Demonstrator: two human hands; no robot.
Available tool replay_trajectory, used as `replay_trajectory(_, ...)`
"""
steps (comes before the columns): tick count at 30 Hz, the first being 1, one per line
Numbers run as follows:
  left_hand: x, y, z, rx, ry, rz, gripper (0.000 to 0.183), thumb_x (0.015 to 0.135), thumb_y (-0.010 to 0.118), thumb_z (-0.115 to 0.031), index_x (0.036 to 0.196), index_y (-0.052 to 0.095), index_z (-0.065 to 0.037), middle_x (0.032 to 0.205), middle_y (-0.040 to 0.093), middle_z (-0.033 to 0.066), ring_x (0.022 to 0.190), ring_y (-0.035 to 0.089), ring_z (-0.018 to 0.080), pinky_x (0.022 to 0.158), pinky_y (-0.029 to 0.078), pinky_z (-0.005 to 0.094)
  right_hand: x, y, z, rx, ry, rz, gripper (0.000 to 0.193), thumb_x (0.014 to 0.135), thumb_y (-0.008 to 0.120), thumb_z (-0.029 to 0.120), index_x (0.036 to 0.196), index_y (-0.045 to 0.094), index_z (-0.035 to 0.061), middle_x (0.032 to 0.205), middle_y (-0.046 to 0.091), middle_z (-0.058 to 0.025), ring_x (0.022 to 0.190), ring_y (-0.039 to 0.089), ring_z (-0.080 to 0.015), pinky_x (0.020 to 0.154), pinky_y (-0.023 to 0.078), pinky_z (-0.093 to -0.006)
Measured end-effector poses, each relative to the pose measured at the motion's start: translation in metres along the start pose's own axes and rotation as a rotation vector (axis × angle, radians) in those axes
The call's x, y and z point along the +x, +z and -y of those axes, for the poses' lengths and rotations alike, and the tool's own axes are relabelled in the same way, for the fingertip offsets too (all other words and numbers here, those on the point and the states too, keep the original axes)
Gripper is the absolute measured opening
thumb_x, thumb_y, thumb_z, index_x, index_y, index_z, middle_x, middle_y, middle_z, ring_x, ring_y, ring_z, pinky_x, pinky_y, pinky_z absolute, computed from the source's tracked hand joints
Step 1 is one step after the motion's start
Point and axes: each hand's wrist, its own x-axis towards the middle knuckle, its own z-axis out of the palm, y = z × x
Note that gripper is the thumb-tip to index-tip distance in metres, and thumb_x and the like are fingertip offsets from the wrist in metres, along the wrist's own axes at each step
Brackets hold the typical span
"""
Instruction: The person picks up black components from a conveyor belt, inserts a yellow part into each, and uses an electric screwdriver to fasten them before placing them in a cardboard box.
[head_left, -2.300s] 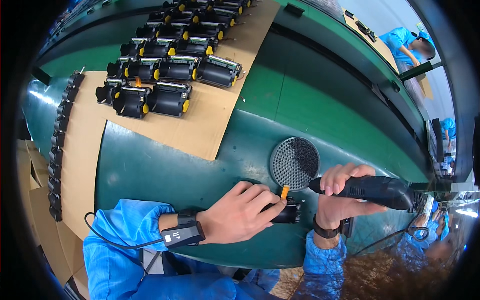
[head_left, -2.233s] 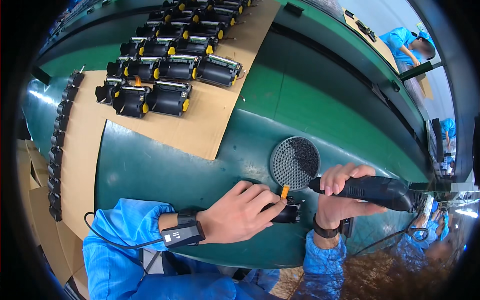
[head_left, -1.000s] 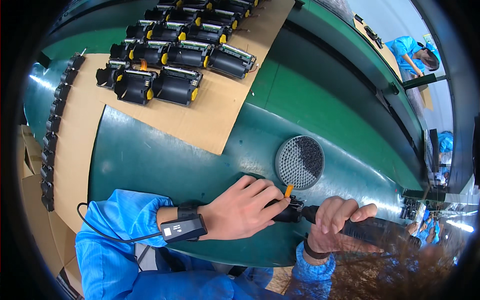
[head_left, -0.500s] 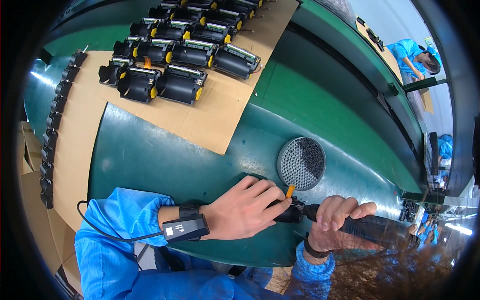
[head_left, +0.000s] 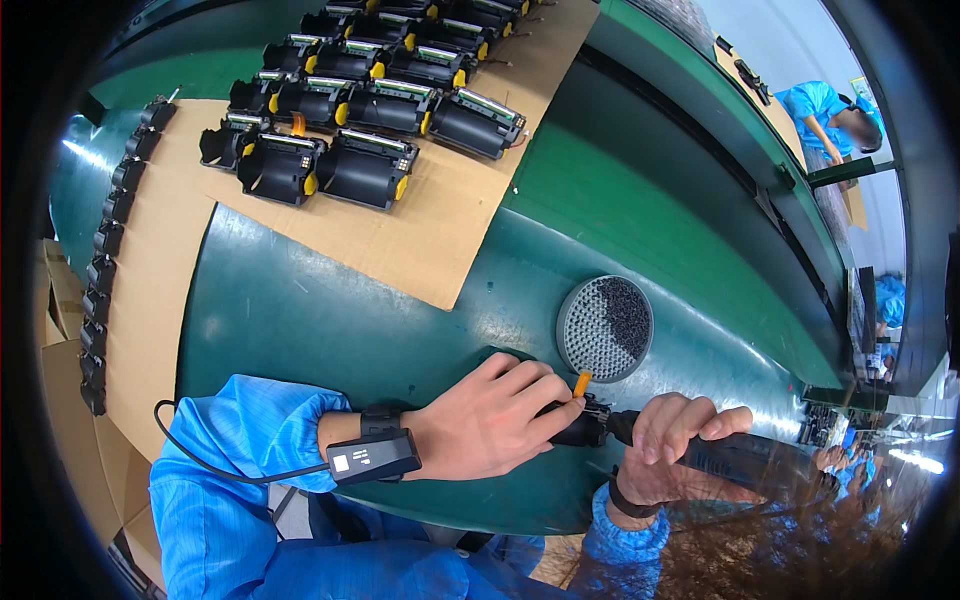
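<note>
Little changed over last half second: both hands stayed locked at near edge of green mat (head_left: 300, 320), view drifted slightly; against two seconds back, electric screwdriver (head_left: 740, 460) dropped from raised, level hold to low position, body now running off right and lower. Left hand (head_left: 490, 425) lay palm down, fingers curled and clamped over small black part with orange tab (head_left: 582, 383), pinning it to mat just below round screw tray (head_left: 604, 328); part mostly hidden under fingers. Right hand (head_left: 670, 450) wrapped tight round dark screwdriver, tip met part directly beside left fingertips. Black wristband unit (head_left: 372, 455) sat on left wrist, thin cable (head_left: 200, 460) looped back over blue sleeve. Screw tray grey, circular, filled with dark pins or screws, close to but apart from hands. Brown cardboard sheet (head_left: 400, 240) lay across far side of mat, carrying rows of black printer-like assemblies with yellow knobs (head_left: 360, 175), well apart from hands. Column of small black parts (head_left: 110, 240) lined far left edge of cardboard. Another person in blue (head_left: 825, 110) worked far off at upper right.
</note>
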Motion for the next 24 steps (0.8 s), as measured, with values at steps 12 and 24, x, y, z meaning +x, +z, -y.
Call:
replay_trajectory(12, -0.0007, 0.0, -0.0005, 0.009, -0.004, 0.006, 0.055, 0.083, 0.081, -0.027, 0.133, 0.065, -0.009, 0.118, 0.059, 0.0037, 0.116, 0.057, 0.0233, 0.097, 0.045, 0.0397, -0.0042, 0.0037, -0.0071, 0.028, -0.012, 0.02, 0.081, 0.088, 0.053, 0.086, 0.101, 0.049, 0.0056, 0.064, 0.054, -0.0065, 0.048, 0.054, -0.0187, 0.043, 0.048, -0.0348)
replay_trajectory(24, -0.002, -0.0007, 0.0031, 0.023, 0.013, 0.008, 0.056, 0.086, 0.078, -0.031, 0.135, 0.062, -0.009, 0.124, 0.056, 0.0058, 0.121, 0.054, 0.0258, 0.098, 0.044, 0.041, -0.0073, 0.0006, -0.0088, -0.032, 0.01, 0.154, 0.071, 0.086, 0.063, 0.079, 0.098, 0.042, 0.0122, 0.066, 0.052, -0.0026, 0.048, 0.051, -0.016, 0.044, 0.047, -0.0321)
